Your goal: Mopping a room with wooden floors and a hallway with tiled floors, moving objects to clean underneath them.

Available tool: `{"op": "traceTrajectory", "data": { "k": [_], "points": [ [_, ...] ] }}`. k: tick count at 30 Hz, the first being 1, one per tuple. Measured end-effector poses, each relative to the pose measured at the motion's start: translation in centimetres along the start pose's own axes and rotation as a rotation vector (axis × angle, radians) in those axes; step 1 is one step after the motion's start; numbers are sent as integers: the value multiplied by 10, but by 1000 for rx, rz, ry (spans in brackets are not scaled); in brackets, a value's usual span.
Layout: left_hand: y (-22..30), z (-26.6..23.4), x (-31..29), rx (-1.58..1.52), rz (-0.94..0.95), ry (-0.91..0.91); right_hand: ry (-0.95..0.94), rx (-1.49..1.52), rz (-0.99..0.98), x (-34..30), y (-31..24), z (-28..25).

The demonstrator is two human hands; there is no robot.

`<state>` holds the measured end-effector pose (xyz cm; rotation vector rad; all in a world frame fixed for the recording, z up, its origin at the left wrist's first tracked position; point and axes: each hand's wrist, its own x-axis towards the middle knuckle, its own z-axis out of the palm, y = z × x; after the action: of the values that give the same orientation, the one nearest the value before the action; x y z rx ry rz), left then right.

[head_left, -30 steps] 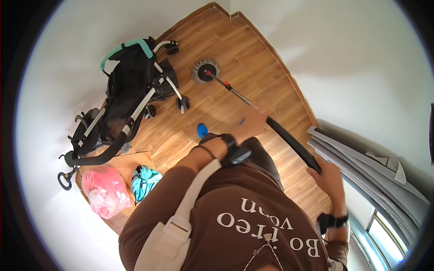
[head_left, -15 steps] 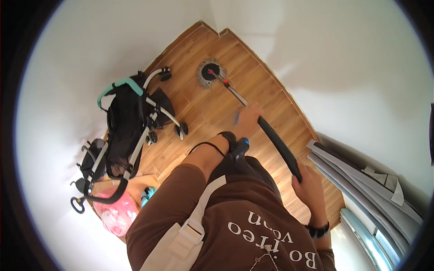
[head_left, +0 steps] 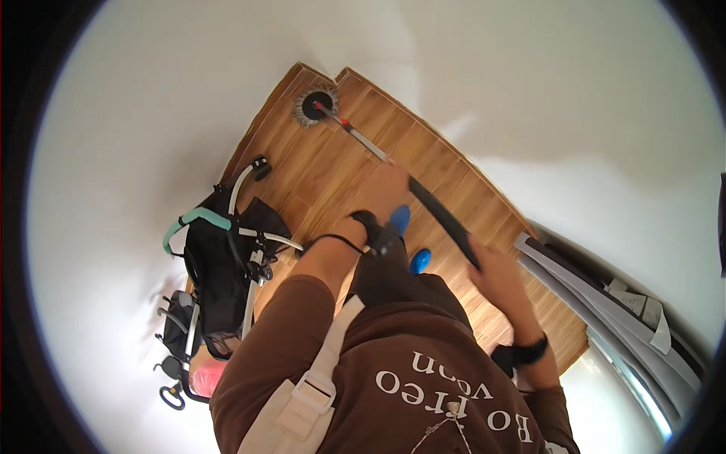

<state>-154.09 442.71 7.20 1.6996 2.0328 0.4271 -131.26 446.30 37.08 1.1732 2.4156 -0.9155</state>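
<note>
A round mop (head_left: pixel 365 141) with a grey fringe and black disc head slants across the view, its head flat on the wood-look floor beside the skirting near the far corner. My left hand (head_left: pixel 387 185) is wrapped round the middle of the handle, just where the metal pole meets the black sleeve. Farther down, my right hand (head_left: pixel 495 271) grips the black end of the handle, close to my body. Both hands are slightly blurred. Dark bands circle both wrists. Below the handle show my blue shoes (head_left: pixel 420 261).
To the left stands a folded-looking black stroller (head_left: pixel 215 261) with a mint-green bar, its wheels on the floor. Part of a pink bag (head_left: pixel 208 376) shows behind it. Long grey padded panels (head_left: pixel 605 306) lean along the right wall. White walls (head_left: pixel 469 113) meet at the far corner.
The mop head has slid left and slightly farther, toward the left skirting. Both hands have moved left with the handle. My blue shoes have come into clear view, and the stroller sits lower in the picture.
</note>
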Motion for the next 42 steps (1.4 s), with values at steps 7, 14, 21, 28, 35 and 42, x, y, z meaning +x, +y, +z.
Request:
{"op": "traceTrajectory", "data": {
  "k": [7,14,21,28,35,42],
  "points": [
    [144,-14,-2,-292,263,3,-48,-54,289,-99,1,-79],
    [90,21,1,-258,190,-68,58,-7,108,-77,40,0],
    [43,50,9,8,204,41,124,39,71,-50,53,60],
    [228,114,-58,29,270,-164,80,80,295,-222,146,41],
    [510,201,-162,-169,491,-402,97,97,701,-457,187,-33],
    [605,192,-201,-391,751,-515,194,143,610,-541,189,-62]
  ]
}}
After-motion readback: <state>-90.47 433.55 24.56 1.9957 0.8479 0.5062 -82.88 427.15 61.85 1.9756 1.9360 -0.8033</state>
